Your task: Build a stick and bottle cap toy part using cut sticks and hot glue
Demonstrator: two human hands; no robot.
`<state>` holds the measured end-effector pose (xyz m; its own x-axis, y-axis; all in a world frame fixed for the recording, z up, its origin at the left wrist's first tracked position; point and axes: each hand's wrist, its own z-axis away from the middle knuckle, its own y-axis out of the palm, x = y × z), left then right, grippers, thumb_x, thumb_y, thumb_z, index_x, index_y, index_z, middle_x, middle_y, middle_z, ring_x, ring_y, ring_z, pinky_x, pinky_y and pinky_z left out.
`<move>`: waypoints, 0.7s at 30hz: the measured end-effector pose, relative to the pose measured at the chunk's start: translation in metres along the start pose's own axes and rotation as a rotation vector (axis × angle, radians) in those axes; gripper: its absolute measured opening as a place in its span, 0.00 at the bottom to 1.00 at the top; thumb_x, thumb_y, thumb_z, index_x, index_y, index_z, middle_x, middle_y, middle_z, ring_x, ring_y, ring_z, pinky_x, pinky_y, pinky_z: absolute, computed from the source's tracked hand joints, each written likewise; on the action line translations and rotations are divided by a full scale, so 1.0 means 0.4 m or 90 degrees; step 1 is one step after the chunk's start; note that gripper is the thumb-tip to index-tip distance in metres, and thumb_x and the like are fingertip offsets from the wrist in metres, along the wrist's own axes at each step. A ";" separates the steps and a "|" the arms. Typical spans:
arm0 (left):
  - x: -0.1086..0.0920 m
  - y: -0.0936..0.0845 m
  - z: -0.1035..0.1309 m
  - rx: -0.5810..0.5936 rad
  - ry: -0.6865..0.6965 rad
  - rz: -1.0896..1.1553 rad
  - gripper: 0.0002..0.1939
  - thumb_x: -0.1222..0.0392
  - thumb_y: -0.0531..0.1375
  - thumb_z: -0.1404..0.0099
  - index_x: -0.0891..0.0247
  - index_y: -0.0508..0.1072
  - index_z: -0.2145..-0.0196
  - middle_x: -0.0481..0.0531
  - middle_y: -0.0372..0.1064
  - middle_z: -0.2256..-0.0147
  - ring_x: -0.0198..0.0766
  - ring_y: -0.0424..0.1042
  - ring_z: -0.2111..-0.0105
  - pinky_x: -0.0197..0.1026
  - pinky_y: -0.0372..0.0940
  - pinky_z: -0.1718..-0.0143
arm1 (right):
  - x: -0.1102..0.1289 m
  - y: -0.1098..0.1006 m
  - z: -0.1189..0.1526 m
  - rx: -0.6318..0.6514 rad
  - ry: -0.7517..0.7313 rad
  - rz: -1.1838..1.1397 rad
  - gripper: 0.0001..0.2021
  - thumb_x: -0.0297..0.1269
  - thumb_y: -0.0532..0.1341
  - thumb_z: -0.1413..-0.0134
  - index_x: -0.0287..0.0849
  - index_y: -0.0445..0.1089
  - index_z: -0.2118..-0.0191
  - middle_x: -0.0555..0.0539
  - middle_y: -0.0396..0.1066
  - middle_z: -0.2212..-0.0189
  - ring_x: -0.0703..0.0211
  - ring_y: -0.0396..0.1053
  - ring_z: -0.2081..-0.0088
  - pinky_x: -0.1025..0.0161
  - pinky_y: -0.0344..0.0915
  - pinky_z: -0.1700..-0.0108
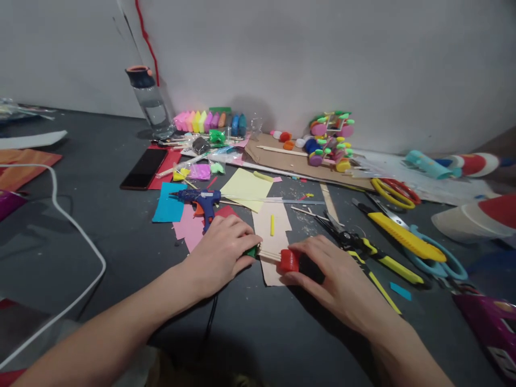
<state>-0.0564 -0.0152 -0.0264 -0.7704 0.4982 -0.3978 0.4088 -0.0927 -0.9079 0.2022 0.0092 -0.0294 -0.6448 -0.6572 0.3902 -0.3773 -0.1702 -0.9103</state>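
My left hand (228, 244) is closed, thumb and fingers pinching a small green piece (252, 251) that they mostly cover. A few thin wooden sticks (269, 255) run from it to a glossy red clay piece (289, 260). My right hand (328, 266) has its thumb and fingers around the red piece from the right side. Below the sticks lies a pale pink paper (276, 277) with a short yellow strip (272, 225) on it. A blue glue gun (206, 200) rests just beyond my left hand.
Pliers (363, 244), a yellow cutter (407, 236) and scissors (437, 258) lie on the right. Farther back are coloured clay blocks (209, 122), clay-and-stick models (330, 140) on cardboard (262, 156), a water bottle (151, 105) and a phone (144, 169). A white cable (76, 220) curves along the left.
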 end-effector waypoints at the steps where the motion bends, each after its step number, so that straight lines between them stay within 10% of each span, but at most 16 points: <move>1: 0.002 0.001 -0.001 -0.002 0.003 0.000 0.13 0.60 0.63 0.32 0.61 0.74 0.50 0.56 0.75 0.53 0.49 0.67 0.52 0.51 0.56 0.54 | 0.001 0.001 0.001 0.001 -0.001 -0.001 0.14 0.49 0.61 0.35 0.46 0.68 0.52 0.44 0.72 0.60 0.49 0.69 0.59 0.53 0.66 0.58; 16: -0.003 0.016 -0.001 -0.016 0.010 -0.030 0.16 0.63 0.58 0.28 0.63 0.69 0.44 0.59 0.72 0.44 0.51 0.66 0.46 0.53 0.60 0.49 | 0.028 0.016 0.006 -0.031 0.044 -0.080 0.16 0.55 0.65 0.41 0.45 0.72 0.63 0.46 0.71 0.69 0.51 0.67 0.67 0.57 0.62 0.67; 21: 0.010 0.027 0.007 -0.026 -0.006 -0.032 0.22 0.62 0.59 0.29 0.63 0.65 0.40 0.60 0.72 0.44 0.52 0.67 0.46 0.53 0.61 0.50 | 0.007 -0.039 0.023 -0.310 0.114 -0.179 0.13 0.51 0.65 0.39 0.50 0.72 0.56 0.48 0.71 0.67 0.55 0.68 0.68 0.59 0.64 0.67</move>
<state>-0.0564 -0.0164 -0.0380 -0.7952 0.4925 -0.3536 0.3893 -0.0325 -0.9205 0.2123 0.0034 -0.0155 -0.5628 -0.4937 0.6630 -0.7841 0.0648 -0.6173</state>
